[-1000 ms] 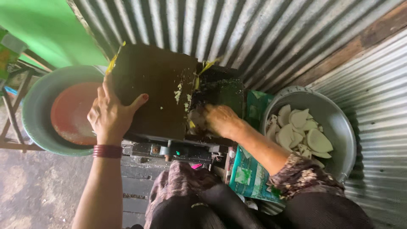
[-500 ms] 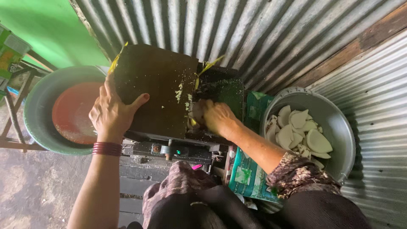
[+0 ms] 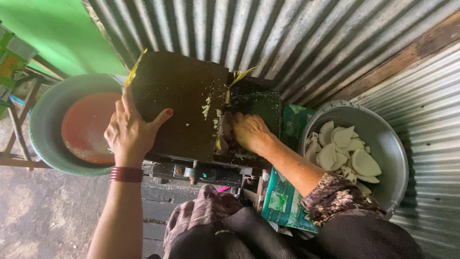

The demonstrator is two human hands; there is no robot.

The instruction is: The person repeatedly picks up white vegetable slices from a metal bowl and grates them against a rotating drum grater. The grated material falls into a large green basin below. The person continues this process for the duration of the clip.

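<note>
Little has changed since the earlier frames. The left hand stays spread flat against the dark machine cover, thumb out. The right hand remains pushed into the feed opening, fingers curled on a pale piece; grip unclear. White slices fill the metal basin.

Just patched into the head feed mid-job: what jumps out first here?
The dark boxy machine at centre, flecked with pale shreds: the left hand lies flat on its cover, and the right hand presses into the opening beside it. To the right, a grey basin holds white pieces; to the left stands a green basin.
</note>
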